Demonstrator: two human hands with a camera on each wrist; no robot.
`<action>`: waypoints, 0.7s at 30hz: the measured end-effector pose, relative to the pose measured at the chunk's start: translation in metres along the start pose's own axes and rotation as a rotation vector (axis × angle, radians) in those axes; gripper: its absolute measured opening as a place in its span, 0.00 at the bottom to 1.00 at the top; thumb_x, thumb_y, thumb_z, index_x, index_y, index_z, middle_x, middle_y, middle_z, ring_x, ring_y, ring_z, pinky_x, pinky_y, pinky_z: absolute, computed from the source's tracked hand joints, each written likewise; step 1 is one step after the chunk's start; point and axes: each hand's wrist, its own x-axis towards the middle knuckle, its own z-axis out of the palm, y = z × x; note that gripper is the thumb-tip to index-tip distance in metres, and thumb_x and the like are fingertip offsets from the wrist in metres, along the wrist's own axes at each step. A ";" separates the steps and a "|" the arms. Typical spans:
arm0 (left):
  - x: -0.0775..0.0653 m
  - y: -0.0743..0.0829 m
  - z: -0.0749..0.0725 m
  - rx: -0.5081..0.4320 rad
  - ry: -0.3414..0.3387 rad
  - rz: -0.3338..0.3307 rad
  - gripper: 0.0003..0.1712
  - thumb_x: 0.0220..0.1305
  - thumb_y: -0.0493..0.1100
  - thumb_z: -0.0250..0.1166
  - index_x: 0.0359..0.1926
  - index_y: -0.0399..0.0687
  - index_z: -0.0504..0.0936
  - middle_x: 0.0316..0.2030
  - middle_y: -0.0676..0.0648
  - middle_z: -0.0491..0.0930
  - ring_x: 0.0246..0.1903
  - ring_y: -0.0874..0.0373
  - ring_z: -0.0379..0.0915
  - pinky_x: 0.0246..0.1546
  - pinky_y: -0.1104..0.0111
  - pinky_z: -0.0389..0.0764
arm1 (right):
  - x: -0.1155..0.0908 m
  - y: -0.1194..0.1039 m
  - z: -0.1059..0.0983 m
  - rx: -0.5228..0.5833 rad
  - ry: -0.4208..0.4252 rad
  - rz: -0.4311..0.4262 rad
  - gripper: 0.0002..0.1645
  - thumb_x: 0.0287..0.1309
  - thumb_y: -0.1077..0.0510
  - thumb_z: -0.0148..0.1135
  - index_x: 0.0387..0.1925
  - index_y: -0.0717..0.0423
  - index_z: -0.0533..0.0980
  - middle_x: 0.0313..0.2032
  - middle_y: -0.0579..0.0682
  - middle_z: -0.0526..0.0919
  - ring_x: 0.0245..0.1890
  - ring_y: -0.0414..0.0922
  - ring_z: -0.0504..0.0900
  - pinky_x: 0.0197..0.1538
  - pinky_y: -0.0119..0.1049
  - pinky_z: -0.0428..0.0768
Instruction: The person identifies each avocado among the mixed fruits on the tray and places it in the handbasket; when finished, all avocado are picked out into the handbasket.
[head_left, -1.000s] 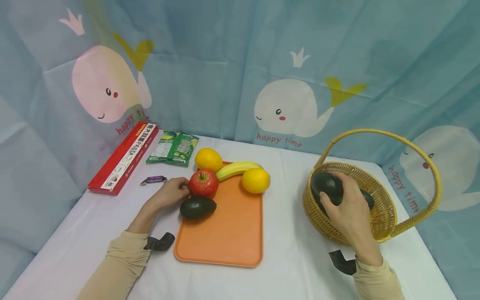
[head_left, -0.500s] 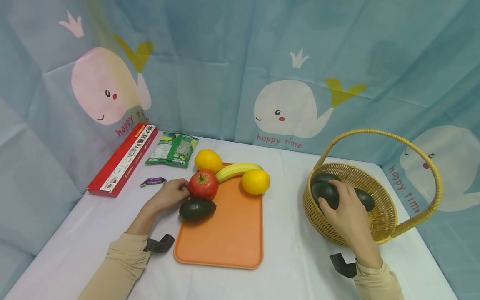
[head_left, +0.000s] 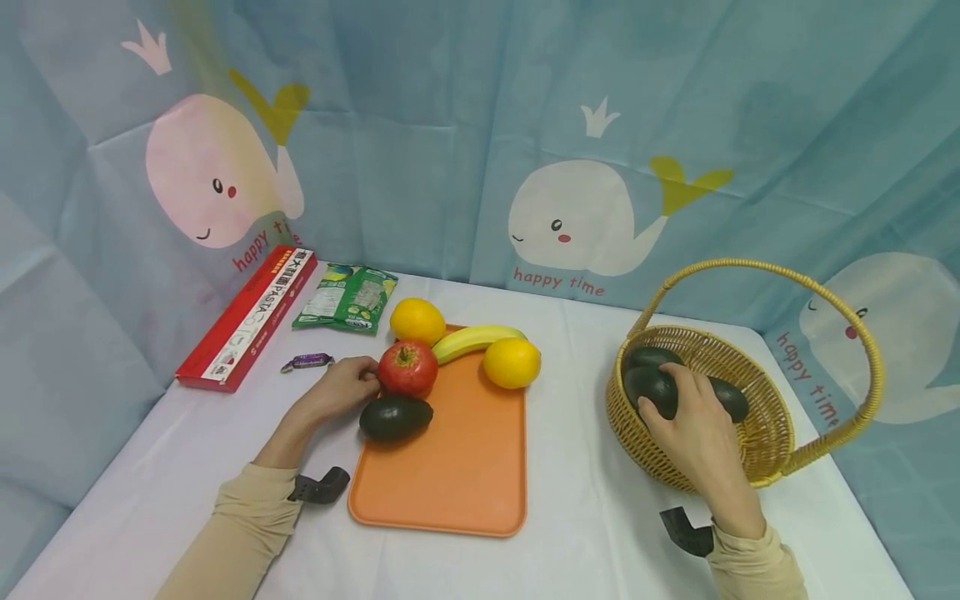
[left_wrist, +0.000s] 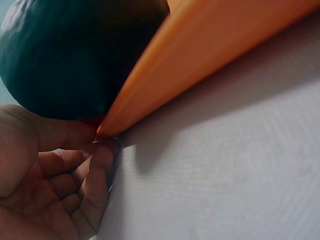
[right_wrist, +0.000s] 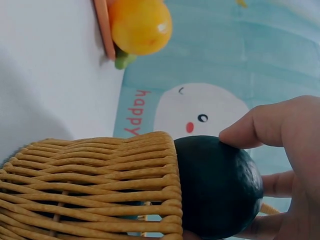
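My left hand pinches the left rim of the orange tray, thumb above and fingers below in the left wrist view. Beside that hand, a red round fruit and a dark green avocado lie on the tray's left edge. On the right, my right hand grips another avocado inside the wicker basket. The right wrist view has this avocado rising above the basket rim, thumb and fingers around it. Two more avocados, one at the back and one at the right, lie against it.
Two yellow lemon-like fruits, one left and one right, and a banana lie at the tray's far end. A pasta box, a green snack bag and a purple-wrapped candy are at left. The basket handle arches high.
My right hand has lowered the avocado deeper into the basket, uncovering the one behind it; over the last half second it stays put. The left hand and tray have not moved.
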 end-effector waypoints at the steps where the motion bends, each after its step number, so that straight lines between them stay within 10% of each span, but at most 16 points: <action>1: 0.000 0.000 0.000 -0.002 0.001 0.000 0.13 0.62 0.37 0.56 0.44 0.33 0.79 0.30 0.44 0.79 0.32 0.56 0.70 0.36 0.67 0.71 | 0.000 0.000 0.000 -0.001 0.003 -0.003 0.30 0.58 0.53 0.63 0.59 0.61 0.69 0.55 0.68 0.73 0.45 0.67 0.78 0.41 0.62 0.75; 21: -0.003 0.003 0.000 -0.003 0.006 0.011 0.13 0.61 0.37 0.57 0.44 0.33 0.79 0.30 0.43 0.80 0.31 0.57 0.70 0.36 0.68 0.70 | 0.002 -0.003 0.002 -0.034 0.038 -0.044 0.30 0.57 0.52 0.64 0.60 0.57 0.73 0.52 0.67 0.74 0.38 0.65 0.80 0.33 0.59 0.77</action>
